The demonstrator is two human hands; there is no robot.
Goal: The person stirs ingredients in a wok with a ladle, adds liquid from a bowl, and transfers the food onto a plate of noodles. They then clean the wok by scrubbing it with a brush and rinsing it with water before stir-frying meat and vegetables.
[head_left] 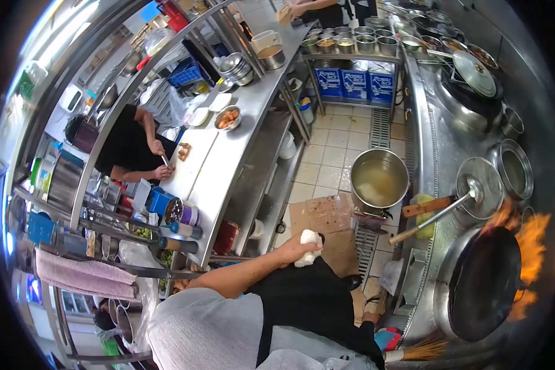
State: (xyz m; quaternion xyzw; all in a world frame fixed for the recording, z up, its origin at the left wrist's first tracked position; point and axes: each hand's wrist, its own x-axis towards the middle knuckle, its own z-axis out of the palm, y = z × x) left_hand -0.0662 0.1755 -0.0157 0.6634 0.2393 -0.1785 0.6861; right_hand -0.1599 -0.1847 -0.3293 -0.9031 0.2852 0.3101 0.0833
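Note:
My left hand (296, 248) is closed around a crumpled white cloth (309, 248), held in front of my black apron. Low at the stove's near edge, my right hand (370, 317) shows only in part, and its fingers are too small to make out. Close by it lie a red-and-blue item (386, 338) and a bamboo wok brush (422, 351). A black wok (484, 283) sits on the burner to the right, with tall orange flames (530, 265) rising along its far side.
A wire strainer (480, 179) and a long-handled ladle (438, 213) rest on the stove. A large pot of cloudy liquid (380, 203) stands ahead. Across the left counter (228, 179), another person's hands (160, 161) work with a knife. Cardboard (320, 225) covers part of the tiled floor.

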